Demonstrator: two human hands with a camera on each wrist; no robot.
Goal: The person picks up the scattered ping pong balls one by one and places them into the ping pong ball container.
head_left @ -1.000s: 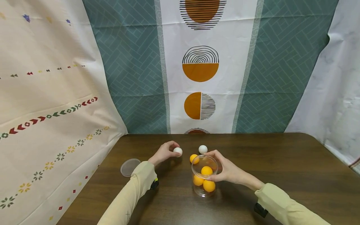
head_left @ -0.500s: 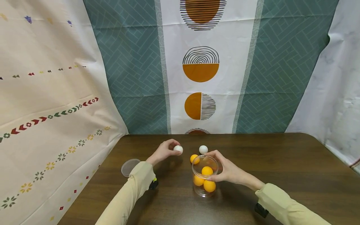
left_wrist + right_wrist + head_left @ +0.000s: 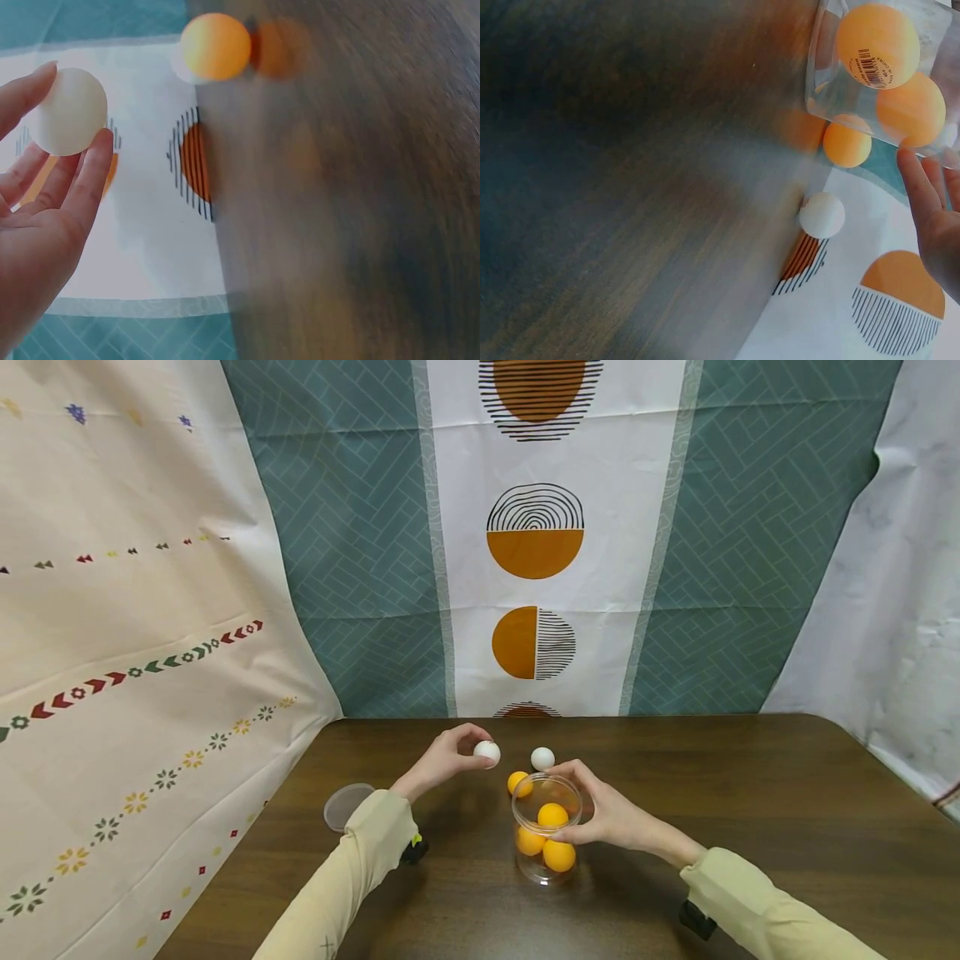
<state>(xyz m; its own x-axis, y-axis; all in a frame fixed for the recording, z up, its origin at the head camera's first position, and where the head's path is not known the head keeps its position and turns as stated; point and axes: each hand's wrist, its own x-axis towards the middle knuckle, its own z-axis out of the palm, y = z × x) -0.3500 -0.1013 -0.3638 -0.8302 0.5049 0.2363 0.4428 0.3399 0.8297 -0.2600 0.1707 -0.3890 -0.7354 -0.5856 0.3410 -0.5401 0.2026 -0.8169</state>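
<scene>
My left hand [image 3: 442, 762] pinches a white ping-pong ball [image 3: 487, 754] between thumb and fingertips; in the left wrist view that ball [image 3: 71, 112] is held off the table. With thumb and fingers around its upper side, my right hand [image 3: 603, 810] grips a clear plastic jar [image 3: 542, 878] that stands lidless on the table. Three orange ping-pong balls [image 3: 558, 856] lie inside the jar. Just behind it, a loose orange ball [image 3: 519, 783] and another white ball [image 3: 542, 758] rest on the wood. The right wrist view shows the jar's wall with orange balls [image 3: 877, 45] behind it.
A round translucent lid [image 3: 347, 807] lies flat on the dark wooden table [image 3: 712, 777], left of the left forearm. Patterned cloths [image 3: 360, 527] hang behind the table's far edge and along both sides.
The left hand has lifted the white ball and carried it slightly right, toward the jar. The right hand and the jar have stayed in place.
</scene>
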